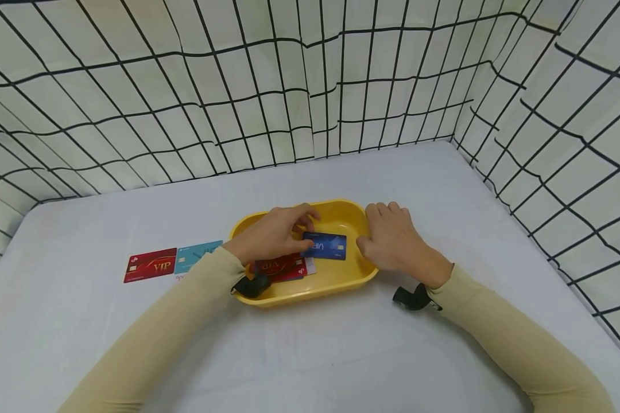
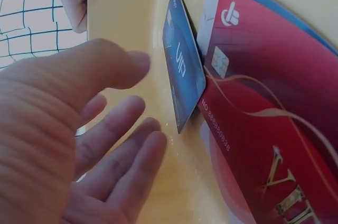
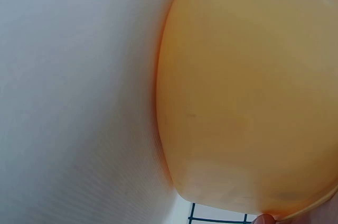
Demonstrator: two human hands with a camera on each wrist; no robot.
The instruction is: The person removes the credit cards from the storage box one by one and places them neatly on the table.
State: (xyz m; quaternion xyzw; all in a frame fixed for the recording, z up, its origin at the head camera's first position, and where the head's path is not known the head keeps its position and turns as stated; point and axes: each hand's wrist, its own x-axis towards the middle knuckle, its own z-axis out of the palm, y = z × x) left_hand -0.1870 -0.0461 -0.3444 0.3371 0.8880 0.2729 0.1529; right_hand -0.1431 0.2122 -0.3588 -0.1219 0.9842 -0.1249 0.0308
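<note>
My left hand (image 1: 276,232) is inside the yellow tray (image 1: 341,276), over its left half. Its thumb and fingers are spread, with nothing between them, beside a blue VIP card (image 1: 326,246). In the left wrist view, that blue card (image 2: 182,60) leans at a slant against a red VIP card (image 2: 264,97), and the fingertips stay a little apart from it. Under the red card, edges of a white and another blue card show. My right hand (image 1: 390,238) grips the tray's right rim. The right wrist view shows mostly the tray's outer wall (image 3: 248,92), plus a fingertip at the rim.
On the white table (image 1: 310,355), left of the tray, a red VIP card (image 1: 151,265) and a light blue card (image 1: 196,256) lie side by side, the latter partly behind my left forearm. Black wire grid panels (image 1: 289,92) border the table's back and right side.
</note>
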